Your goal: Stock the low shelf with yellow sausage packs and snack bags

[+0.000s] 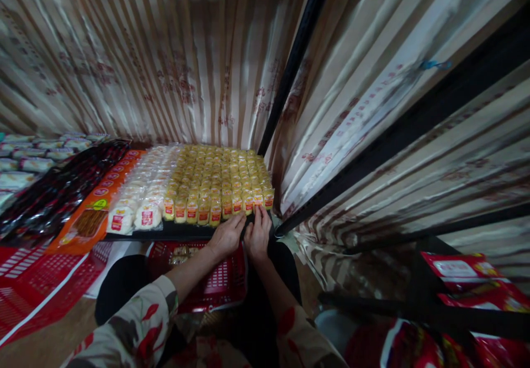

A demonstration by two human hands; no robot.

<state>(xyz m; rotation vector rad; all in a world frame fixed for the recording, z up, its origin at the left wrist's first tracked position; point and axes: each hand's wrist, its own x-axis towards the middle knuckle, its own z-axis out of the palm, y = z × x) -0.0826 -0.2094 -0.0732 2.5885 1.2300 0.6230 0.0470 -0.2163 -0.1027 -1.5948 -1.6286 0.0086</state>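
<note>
Yellow packs [215,177] in neat rows on shelf [182,230]; looks mostly done. Small packs [182,253] in red basket [219,275] below, maybe left to do. Left hand [226,236], right hand [257,235] by front row; can't tell if grip holds any.

Hands: two; one left hand [227,235], one right hand [257,237]. Yellow packets [219,183]: about ten across the near row; rows beyond too crowded to count. White round packets [143,194]: two columns, one packet heading each at the near end; total unclear. Orange pack [89,221]: one showing, left. Dark packets [68,188], left: overlapping, uncountable. Red baskets [221,285]: at least two, near centre and near left. Blue tie [434,64]: one, right.
</note>
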